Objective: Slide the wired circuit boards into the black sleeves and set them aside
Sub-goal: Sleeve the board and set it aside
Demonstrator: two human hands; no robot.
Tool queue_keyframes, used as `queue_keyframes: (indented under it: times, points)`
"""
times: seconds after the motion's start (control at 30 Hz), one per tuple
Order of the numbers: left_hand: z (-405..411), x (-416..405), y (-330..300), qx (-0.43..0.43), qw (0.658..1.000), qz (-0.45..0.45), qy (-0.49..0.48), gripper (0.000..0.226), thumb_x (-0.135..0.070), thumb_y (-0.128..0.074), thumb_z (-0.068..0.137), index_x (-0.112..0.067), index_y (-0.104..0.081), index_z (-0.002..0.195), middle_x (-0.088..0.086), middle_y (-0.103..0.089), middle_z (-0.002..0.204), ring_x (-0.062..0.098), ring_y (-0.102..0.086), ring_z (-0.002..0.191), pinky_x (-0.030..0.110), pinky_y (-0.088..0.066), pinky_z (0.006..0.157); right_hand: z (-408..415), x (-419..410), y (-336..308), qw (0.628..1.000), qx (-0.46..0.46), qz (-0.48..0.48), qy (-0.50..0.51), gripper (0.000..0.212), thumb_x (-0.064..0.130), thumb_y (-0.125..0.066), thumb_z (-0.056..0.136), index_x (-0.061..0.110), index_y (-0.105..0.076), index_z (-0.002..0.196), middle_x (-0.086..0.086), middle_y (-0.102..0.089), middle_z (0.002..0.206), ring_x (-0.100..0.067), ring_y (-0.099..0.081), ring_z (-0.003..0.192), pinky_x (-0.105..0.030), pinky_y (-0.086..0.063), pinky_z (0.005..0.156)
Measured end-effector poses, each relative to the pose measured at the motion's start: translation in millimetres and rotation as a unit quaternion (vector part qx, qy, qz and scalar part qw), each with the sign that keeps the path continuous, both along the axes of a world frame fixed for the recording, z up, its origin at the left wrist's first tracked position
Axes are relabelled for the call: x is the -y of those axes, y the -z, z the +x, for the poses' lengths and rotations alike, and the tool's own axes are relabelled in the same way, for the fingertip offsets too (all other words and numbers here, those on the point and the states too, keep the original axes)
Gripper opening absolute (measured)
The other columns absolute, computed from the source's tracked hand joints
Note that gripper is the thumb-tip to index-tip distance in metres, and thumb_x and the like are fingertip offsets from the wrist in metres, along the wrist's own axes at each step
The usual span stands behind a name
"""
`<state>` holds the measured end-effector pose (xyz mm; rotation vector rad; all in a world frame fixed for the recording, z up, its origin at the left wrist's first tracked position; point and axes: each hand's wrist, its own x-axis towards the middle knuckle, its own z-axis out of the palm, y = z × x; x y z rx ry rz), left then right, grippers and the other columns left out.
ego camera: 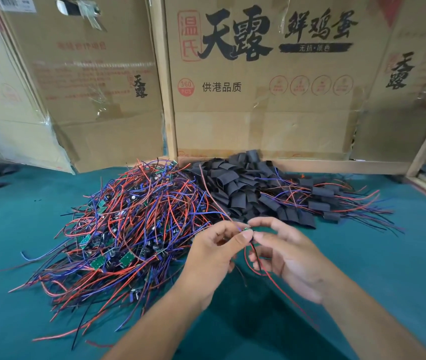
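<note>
Circuit board, small and green, sits pinched between left hand and right hand above the green tabletop. Wired boards lie heaped at ten o'clock, black sleeves at twelve.

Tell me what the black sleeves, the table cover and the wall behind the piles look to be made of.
Black sleeves: matte, flattened tubing that creases softly, so probably thin plastic or rubbery heat-shrink; cannot confirm which. Table cover: teal, dull and slightly fuzzy with no glare, likely felt or similar cloth. Wall behind: brown cardboard boxes, printed, with torn edges and shiny tape strips.
</note>
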<state>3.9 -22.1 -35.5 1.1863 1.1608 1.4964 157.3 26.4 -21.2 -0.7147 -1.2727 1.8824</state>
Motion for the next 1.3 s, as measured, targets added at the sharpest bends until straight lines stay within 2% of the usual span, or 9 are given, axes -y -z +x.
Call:
queue_keyframes:
  times: [0.17, 0.27, 0.4, 0.6, 0.77, 0.9, 1.0, 1.07, 1.3]
  points:
    - [-3.9, 0.4, -10.1, 0.069, 0.995, 0.058, -0.036, 0.008, -0.027, -0.075, 0.085, -0.021, -0.071, 0.086, 0.001, -0.061, 0.077, 0.013, -0.051, 0.066, 0.023, -0.041, 0.051, 4.8, -7.6, 0.1, 0.998, 0.037, 0.008, -0.053, 0.024, 0.011, -0.07, 0.088, 0.006, -0.061, 0.11, -0.016, -0.065, 0.09, -0.025, -0.058, 0.066, -0.029, -0.048, 0.054]
    - [-8.6, 0.7, -20.5, 0.167, 0.98, 0.099, -0.038, 0.003, -0.024, -0.066, 0.085, -0.022, -0.068, 0.086, 0.006, -0.061, 0.083, 0.013, -0.053, 0.066, 0.024, -0.044, 0.052, 5.7, -35.4, -4.7, 0.984, 0.167, 0.055, -0.015, 0.013, 0.012, -0.062, 0.096, 0.003, -0.062, 0.106, -0.016, -0.069, 0.09, -0.027, -0.065, 0.071, -0.032, -0.055, 0.06]
    - [-9.0, 4.9, -25.1, 0.202, 0.972, 0.121, 0.015, 0.011, -0.022, -0.059, 0.091, -0.015, -0.057, 0.099, 0.019, -0.07, 0.107, 0.017, -0.057, 0.066, 0.026, -0.049, 0.055, -9.2, -88.3, -7.3, 0.922, 0.35, 0.141, 0.082, 0.011, 0.016, -0.054, 0.1, 0.011, -0.063, 0.096, -0.011, -0.071, 0.089, -0.019, -0.068, 0.066, -0.032, -0.057, 0.058]
    - [-4.6, 8.4, -23.2, 0.189, 0.97, 0.135, 0.072, 0.031, -0.03, -0.066, 0.085, -0.016, -0.071, 0.112, 0.018, -0.069, 0.098, 0.018, -0.058, 0.068, 0.024, -0.052, 0.065, -48.0, -143.4, -6.2, 0.822, 0.502, 0.197, 0.185, 0.029, 0.022, -0.058, 0.087, -0.002, -0.07, 0.076, -0.01, -0.072, 0.061, -0.015, -0.067, 0.046, -0.021, -0.046, 0.045]
    - [-10.1, 1.3, -19.5, 0.202, 0.97, 0.135, 0.016, 0.019, -0.019, -0.058, 0.093, -0.008, -0.071, 0.101, 0.017, -0.069, 0.098, 0.016, -0.053, 0.066, 0.022, -0.049, 0.062, -72.7, -151.3, 4.8, 0.81, 0.522, 0.18, 0.199, 0.036, 0.036, -0.08, 0.076, 0.004, -0.062, 0.077, -0.014, -0.072, 0.066, -0.028, -0.073, 0.066, -0.033, -0.051, 0.056]
    - [-12.0, -1.2, -16.6, 0.193, 0.973, 0.128, 0.011, 0.019, -0.026, -0.07, 0.086, -0.011, -0.072, 0.097, 0.015, -0.068, 0.089, 0.013, -0.047, 0.059, 0.021, -0.044, 0.059, -80.2, -149.0, 13.7, 0.816, 0.512, 0.154, 0.218, 0.045, 0.049, -0.082, 0.072, 0.008, -0.064, 0.071, -0.004, -0.064, 0.047, -0.017, -0.061, 0.04, -0.028, -0.047, 0.047]
    - [-10.7, -0.8, -13.7, 0.176, 0.976, 0.123, 0.023, 0.028, -0.029, -0.071, 0.08, -0.009, -0.073, 0.1, 0.016, -0.069, 0.088, 0.013, -0.048, 0.059, 0.022, -0.044, 0.06, -83.3, -146.7, 16.0, 0.795, 0.54, 0.177, 0.213, 0.045, 0.049, -0.08, 0.071, 0.009, -0.057, 0.068, -0.005, -0.065, 0.061, -0.022, -0.061, 0.055, -0.028, -0.041, 0.051]
    - [-11.7, -1.2, -13.6, 0.183, 0.976, 0.117, 0.022, 0.026, -0.028, -0.073, 0.079, -0.011, -0.075, 0.098, 0.016, -0.067, 0.085, 0.014, -0.049, 0.06, 0.022, -0.045, 0.061, -81.3, -145.6, 12.6, 0.811, 0.52, 0.168, 0.209, 0.034, 0.036, -0.077, 0.073, 0.007, -0.058, 0.074, -0.01, -0.063, 0.073, -0.026, -0.056, 0.062, -0.029, -0.041, 0.053]
    - [-11.0, 0.2, -18.9, 0.246, 0.966, 0.067, 0.049, 0.019, -0.024, -0.064, 0.086, -0.015, -0.076, 0.097, 0.008, -0.065, 0.088, 0.013, -0.052, 0.064, 0.023, -0.046, 0.059, -24.3, -81.5, -17.4, 0.948, 0.271, 0.101, 0.129, 0.025, 0.026, -0.069, 0.091, 0.016, -0.052, 0.075, 0.0, -0.046, 0.057, -0.012, -0.041, 0.039, -0.019, -0.023, 0.039]
